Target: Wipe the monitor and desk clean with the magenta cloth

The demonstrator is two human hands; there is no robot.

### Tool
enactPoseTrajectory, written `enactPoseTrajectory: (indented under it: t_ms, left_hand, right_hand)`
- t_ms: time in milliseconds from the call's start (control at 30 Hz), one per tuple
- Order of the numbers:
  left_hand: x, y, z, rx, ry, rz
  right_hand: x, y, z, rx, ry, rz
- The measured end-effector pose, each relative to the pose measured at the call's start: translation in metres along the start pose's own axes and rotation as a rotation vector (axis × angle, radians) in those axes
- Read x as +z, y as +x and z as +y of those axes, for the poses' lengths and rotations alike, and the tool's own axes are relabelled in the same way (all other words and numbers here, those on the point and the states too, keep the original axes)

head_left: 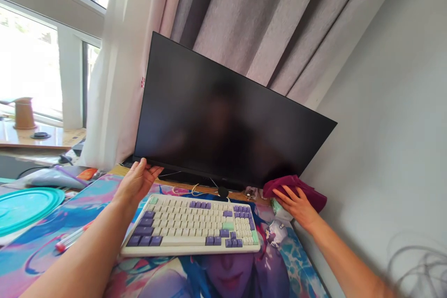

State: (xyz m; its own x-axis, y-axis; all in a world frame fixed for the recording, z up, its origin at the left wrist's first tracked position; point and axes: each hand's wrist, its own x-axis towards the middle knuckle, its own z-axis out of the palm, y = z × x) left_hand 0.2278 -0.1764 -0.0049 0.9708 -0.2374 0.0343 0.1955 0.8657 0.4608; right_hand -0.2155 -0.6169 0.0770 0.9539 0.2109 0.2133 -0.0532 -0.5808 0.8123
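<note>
A large black monitor point(216, 116) with a dark screen stands tilted in the picture. At its lower left corner my left hand point(141, 177) grips the bottom edge, thumb in front and fingers partly under it. My right hand point(296, 205) has its fingers on a magenta cloth point(314, 195), bunched against the monitor's lower right corner. Between my arms lies a white and purple keyboard point(195, 223) on a colourful desk mat point(167, 279). Beside the keyboard, a white mouse point(276, 233) sits below my right hand.
A pale packet point(282, 212) lies under the cloth. Left of my arm are a teal round lid point(28, 207), a pen point(71, 236) and plastic bags point(52, 177). A brown pot point(24, 113) stands by the window. Behind the monitor hang curtains point(240, 18); a grey wall point(384, 116) rises at right.
</note>
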Motion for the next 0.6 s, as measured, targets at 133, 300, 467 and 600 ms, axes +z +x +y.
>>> enactPoseTrajectory:
  t_ms: [133,300,467,600]
  left_hand:
    - [0.006,-0.007,0.003,-0.004,0.019,-0.032]
    - [0.008,-0.012,0.005,-0.016,0.045,-0.068]
    - [0.003,-0.011,0.003,0.001,0.02,-0.098]
    - [0.001,-0.012,0.003,0.027,0.019,-0.136]
  right_hand:
    - [-0.001,-0.032,0.014,0.129,0.066,-0.088]
    - [-0.045,-0.026,0.028,0.225,0.049,-0.087]
    - [-0.154,0.069,0.024,0.459,-0.048,0.065]
    - [-0.253,0.186,0.018,0.492,0.041,0.3]
